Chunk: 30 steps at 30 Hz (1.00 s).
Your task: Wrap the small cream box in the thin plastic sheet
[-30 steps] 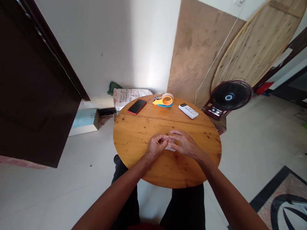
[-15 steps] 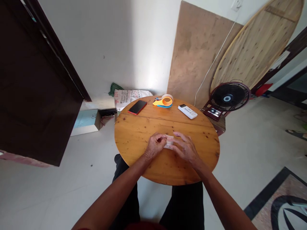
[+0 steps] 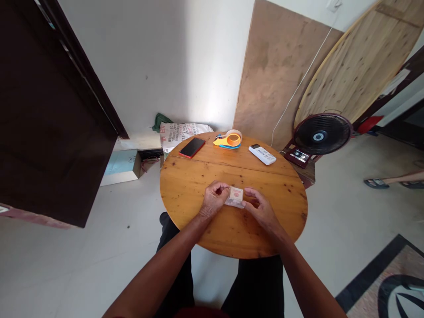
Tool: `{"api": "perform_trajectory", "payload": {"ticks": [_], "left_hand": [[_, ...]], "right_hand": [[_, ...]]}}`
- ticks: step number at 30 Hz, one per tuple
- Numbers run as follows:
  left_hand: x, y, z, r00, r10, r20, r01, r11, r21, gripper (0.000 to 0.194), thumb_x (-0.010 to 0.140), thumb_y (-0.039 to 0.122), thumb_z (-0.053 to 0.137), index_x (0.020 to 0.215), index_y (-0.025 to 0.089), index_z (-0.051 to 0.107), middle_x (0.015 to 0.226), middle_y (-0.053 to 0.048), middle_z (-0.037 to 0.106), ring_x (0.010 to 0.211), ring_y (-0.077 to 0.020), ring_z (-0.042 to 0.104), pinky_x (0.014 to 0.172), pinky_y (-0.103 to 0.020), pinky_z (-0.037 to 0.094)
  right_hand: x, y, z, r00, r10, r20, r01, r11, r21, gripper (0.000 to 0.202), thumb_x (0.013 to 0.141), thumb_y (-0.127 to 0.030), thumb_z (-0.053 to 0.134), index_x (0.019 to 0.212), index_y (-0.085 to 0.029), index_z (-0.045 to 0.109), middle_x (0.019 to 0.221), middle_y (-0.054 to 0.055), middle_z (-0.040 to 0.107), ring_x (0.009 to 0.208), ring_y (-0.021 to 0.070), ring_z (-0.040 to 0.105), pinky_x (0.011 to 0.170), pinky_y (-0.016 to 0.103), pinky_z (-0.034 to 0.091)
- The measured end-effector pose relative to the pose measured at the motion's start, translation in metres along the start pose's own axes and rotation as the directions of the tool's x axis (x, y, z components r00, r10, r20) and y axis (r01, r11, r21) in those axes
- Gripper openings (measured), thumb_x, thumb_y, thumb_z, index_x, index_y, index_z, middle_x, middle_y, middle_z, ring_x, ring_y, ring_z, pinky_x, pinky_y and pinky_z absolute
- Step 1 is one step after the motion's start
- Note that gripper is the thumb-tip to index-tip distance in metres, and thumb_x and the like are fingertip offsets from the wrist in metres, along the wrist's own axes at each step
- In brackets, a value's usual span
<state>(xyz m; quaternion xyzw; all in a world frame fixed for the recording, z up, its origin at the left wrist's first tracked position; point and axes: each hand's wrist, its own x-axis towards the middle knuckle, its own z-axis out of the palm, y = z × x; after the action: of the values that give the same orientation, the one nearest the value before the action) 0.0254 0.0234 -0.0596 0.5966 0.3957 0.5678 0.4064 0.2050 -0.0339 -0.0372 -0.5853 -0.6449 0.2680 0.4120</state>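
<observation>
A small whitish square packet (image 3: 236, 194) with a reddish print on top lies in front of me on the round wooden table (image 3: 185, 212). A clear, wrapper-like edge shows along its near side. My left hand (image 3: 214, 198) pinches its left edge between thumb and forefinger. On the opposite side, my right hand (image 3: 260, 208) has its thumb on the near right corner and its curved forefinger by the right edge. The packet's underside is hidden.
Along the table's far side lie a red-edged phone (image 3: 192, 147), an orange and blue tape dispenser (image 3: 228, 140) and a white power bank-like device (image 3: 262, 154). A fan (image 3: 318, 137) stands beyond the right edge. Another person's sandalled foot (image 3: 377, 183) shows at the right.
My right hand's fingers have come off the top of the packet to its right side, uncovering the print. My left hand keeps its pinch. The other person's legs have moved into view.
</observation>
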Motion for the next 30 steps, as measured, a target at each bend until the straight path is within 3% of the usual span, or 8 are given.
{"api": "perform_trajectory", "payload": {"ticks": [5,10,14,18,23,27,30], "left_hand": [[0.002,-0.004,0.001,0.997,-0.068,-0.045,0.067,0.997,-0.023,0.010,0.072,0.024,0.059,0.073,0.015,0.064,0.071,0.000,0.057,0.064,-0.0108,0.055,0.061,-0.021,0.045],[0.002,-0.004,0.002,0.993,-0.102,-0.066,0.100,0.994,-0.039,0.012,0.071,0.026,0.061,0.070,0.015,0.063,0.071,0.000,0.056,0.062,-0.0101,0.053,0.058,-0.021,0.045],[0.003,-0.001,-0.001,0.997,-0.057,-0.056,0.061,0.995,0.081,0.013,0.072,0.028,0.062,0.071,0.015,0.064,0.070,0.000,0.055,0.062,-0.0105,0.053,0.060,-0.022,0.045],[0.002,0.003,-0.002,1.000,0.014,0.014,-0.018,0.963,0.268,0.013,0.072,0.027,0.062,0.081,0.017,0.064,0.081,-0.003,0.058,0.078,-0.0157,0.056,0.074,-0.028,0.048],[-0.004,0.007,0.001,0.987,0.076,0.144,-0.134,0.884,0.449,0.043,0.065,0.033,0.069,0.105,0.019,0.057,0.101,-0.006,0.060,0.099,-0.0233,0.054,0.090,-0.038,0.043],[-0.008,0.011,0.001,0.963,0.064,0.261,-0.192,0.843,0.503,0.056,0.062,0.039,0.072,0.112,0.021,0.054,0.104,-0.007,0.059,0.100,-0.0257,0.053,0.090,-0.040,0.042],[-0.008,0.015,-0.001,0.955,0.065,0.289,-0.209,0.841,0.499,0.059,0.064,0.040,0.072,0.116,0.021,0.051,0.107,-0.007,0.058,0.102,-0.0265,0.051,0.090,-0.041,0.041]], "right_hand": [[0.007,-0.004,0.001,0.998,0.047,-0.041,-0.044,0.996,0.081,0.034,0.078,-0.039,0.059,0.107,-0.020,0.060,0.115,0.009,0.061,0.104,0.0226,0.057,0.086,0.036,0.048],[0.027,-0.007,-0.004,0.985,0.156,-0.076,-0.148,0.984,0.096,0.039,0.075,-0.044,0.059,0.102,-0.016,0.063,0.099,0.009,0.066,0.085,0.0211,0.060,0.075,0.034,0.049],[0.043,-0.011,-0.007,0.974,0.226,-0.021,-0.223,0.971,0.084,0.038,0.072,-0.045,0.059,0.097,-0.016,0.066,0.098,0.008,0.068,0.087,0.0220,0.060,0.067,0.030,0.047],[0.058,-0.016,-0.005,0.958,0.276,0.078,-0.279,0.960,0.018,0.037,0.072,-0.047,0.057,0.088,-0.015,0.068,0.084,0.005,0.068,0.075,0.0187,0.059,0.060,0.026,0.043],[0.076,-0.005,0.004,0.954,0.258,0.152,-0.259,0.966,-0.013,0.034,0.069,-0.046,0.058,0.075,-0.015,0.068,0.064,0.000,0.062,0.060,0.0139,0.053,0.056,0.025,0.039],[0.084,0.010,0.010,0.964,0.205,0.167,-0.210,0.978,0.011,0.026,0.066,-0.041,0.060,0.067,-0.016,0.066,0.066,0.000,0.064,0.063,0.0147,0.055,0.060,0.025,0.042],[0.086,0.008,0.011,0.971,0.181,0.154,-0.187,0.982,0.032,0.024,0.068,-0.039,0.059,0.069,-0.017,0.067,0.075,0.001,0.067,0.071,0.0166,0.059,0.065,0.026,0.044]]}}
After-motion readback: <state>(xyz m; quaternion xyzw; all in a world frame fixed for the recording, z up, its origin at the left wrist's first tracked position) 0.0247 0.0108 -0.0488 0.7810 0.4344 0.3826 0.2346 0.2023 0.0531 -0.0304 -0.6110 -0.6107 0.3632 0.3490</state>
